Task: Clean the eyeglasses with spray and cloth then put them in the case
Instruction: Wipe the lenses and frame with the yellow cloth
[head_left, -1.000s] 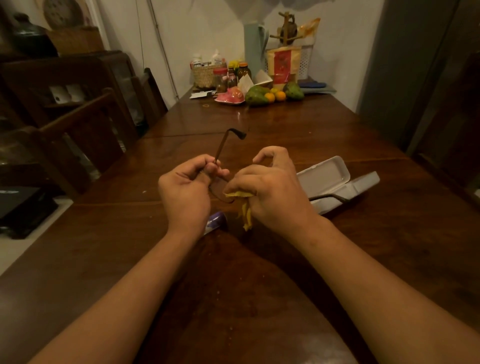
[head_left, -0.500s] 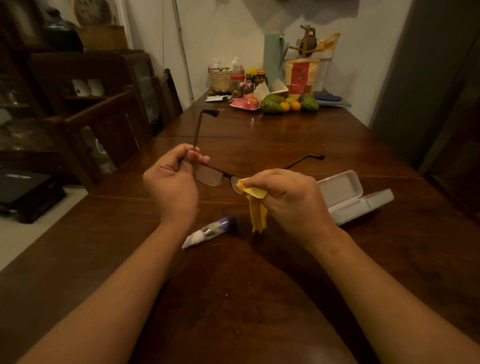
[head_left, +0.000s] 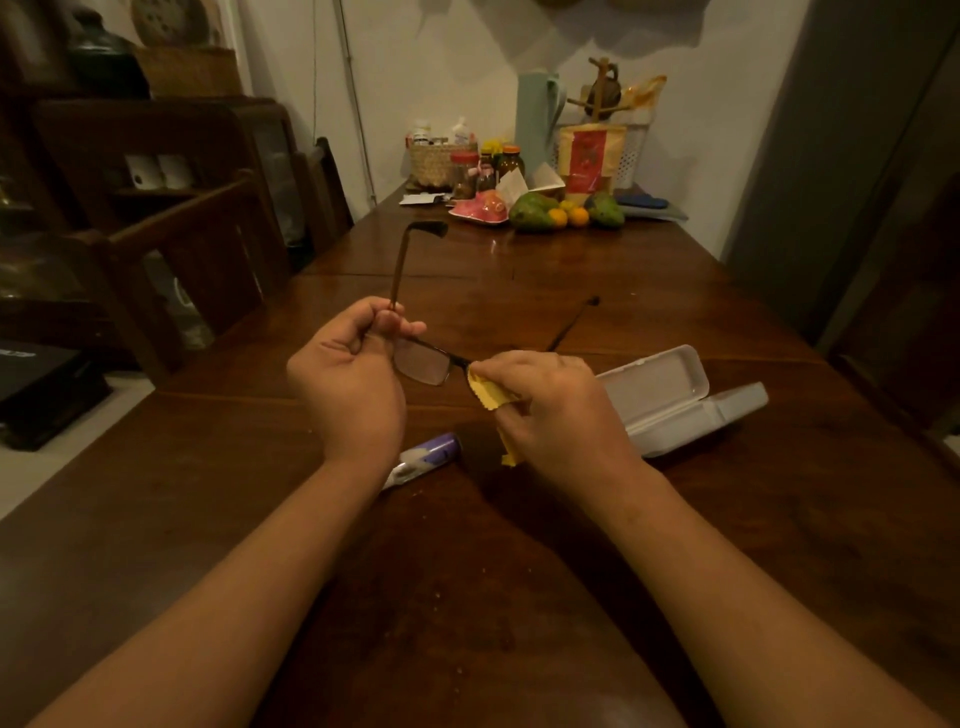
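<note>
Dark-framed eyeglasses (head_left: 423, 364) hang above the wooden table, temples unfolded and pointing away from me. My left hand (head_left: 348, 379) pinches the frame at its left hinge. My right hand (head_left: 550, 410) pinches a yellow cloth (head_left: 485, 387) around the right lens, which is hidden by cloth and fingers; a strip of cloth hangs below the hand. A small purple-and-white spray bottle (head_left: 423, 457) lies on its side on the table under my hands. The white eyeglass case (head_left: 670, 400) lies open to the right of my right hand.
The long wooden table (head_left: 519, 597) stretches away from me. At its far end stand fruit (head_left: 530, 210), jars, a basket (head_left: 434, 161) and a tall jug (head_left: 535, 124). Wooden chairs (head_left: 197, 249) and a dark cabinet line the left side.
The glasses have been turned from bunched between both hands to spread out sideways, the left lens now uncovered. The cloth stays pinched on the right lens. My view has tilted slightly.
</note>
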